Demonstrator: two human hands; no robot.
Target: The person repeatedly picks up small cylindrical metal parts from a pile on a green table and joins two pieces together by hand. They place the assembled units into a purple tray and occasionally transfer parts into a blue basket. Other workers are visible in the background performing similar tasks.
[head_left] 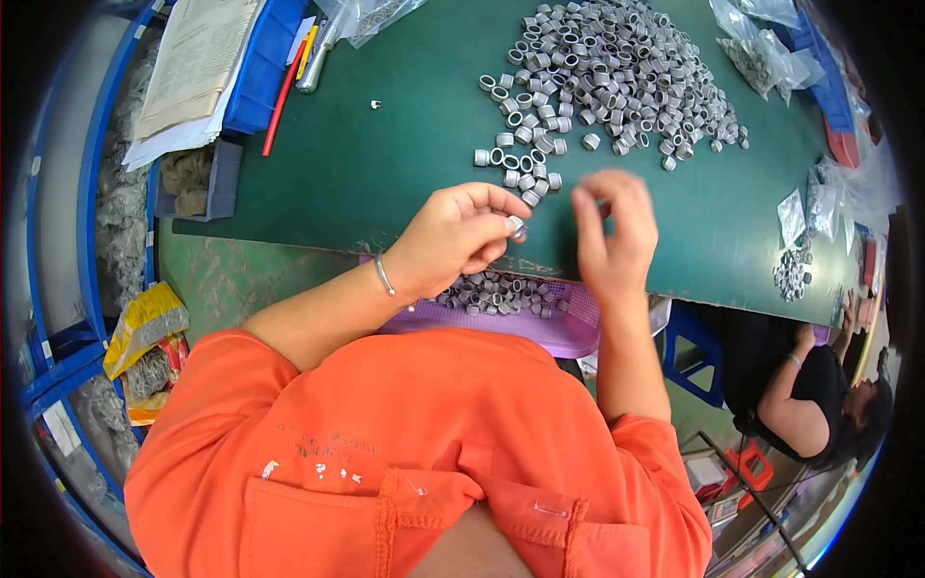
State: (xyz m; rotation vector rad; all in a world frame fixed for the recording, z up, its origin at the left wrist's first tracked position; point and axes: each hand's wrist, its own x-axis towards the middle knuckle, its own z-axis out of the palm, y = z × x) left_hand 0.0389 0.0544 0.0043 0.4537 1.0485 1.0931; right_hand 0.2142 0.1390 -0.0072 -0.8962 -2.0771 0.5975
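Observation:
At the near edge of the green table, my left hand (445, 231) pinches a small grey metal ring (517, 227) between thumb and forefinger. My right hand (619, 231) is raised over the table edge to its right, fingers curled and smeared by motion; whether anything is in it I cannot make out. Beyond my hands lie loose metal rings (512, 162), trailing off a large heap of the same rings (626, 72). Below the table edge, by my lap, a purple basket (578, 328) holds more grey rings (496, 294), partly hidden by my left hand and body.
On the left stand a blue bin (265, 72) with papers, a red pen (282, 106) and a grey box (224, 178). Plastic bags (771, 63) lie at the far right. A person in black (800, 395) works at the right end, near small parts (792, 275) and a blue stool (692, 352).

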